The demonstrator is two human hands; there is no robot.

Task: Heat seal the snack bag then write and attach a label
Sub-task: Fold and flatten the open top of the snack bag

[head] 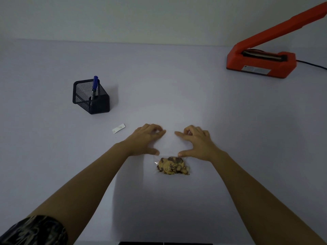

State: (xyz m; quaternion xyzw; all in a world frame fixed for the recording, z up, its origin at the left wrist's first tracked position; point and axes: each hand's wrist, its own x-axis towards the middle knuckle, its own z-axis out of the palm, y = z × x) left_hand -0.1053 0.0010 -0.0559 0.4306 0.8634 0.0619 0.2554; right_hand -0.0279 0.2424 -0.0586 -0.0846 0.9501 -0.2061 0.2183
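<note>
1. Where the table [177, 85] runs out to the left, a black mesh pen holder [91, 98] stands upright with one blue pen [95, 84] in it.
2. Label [118, 128]: small white strip, lying flat near the left hand, apart from it. Judged very light and easily lost to a draught or a sleeve.
3. Left hand [146, 138]: fingers arched, tips down on the film, thumb stretched toward the cookies. Whether it pinches the film or only presses it flat cannot be told.
4. Snack bag [169, 144]: clear, thin, nearly invisible, flat on the table between both hands, with cookies [172, 166] bunched at the near end. Judged light, limp and slippery, with brittle contents. Best held by the empty far corners, mouth kept taut and smooth.
5. Right hand [196, 142]: mirrors the left, and its grip is equally unclear.
6. Heat sealer [260, 62]: red, far right, arm raised, well apart from the bag.
</note>
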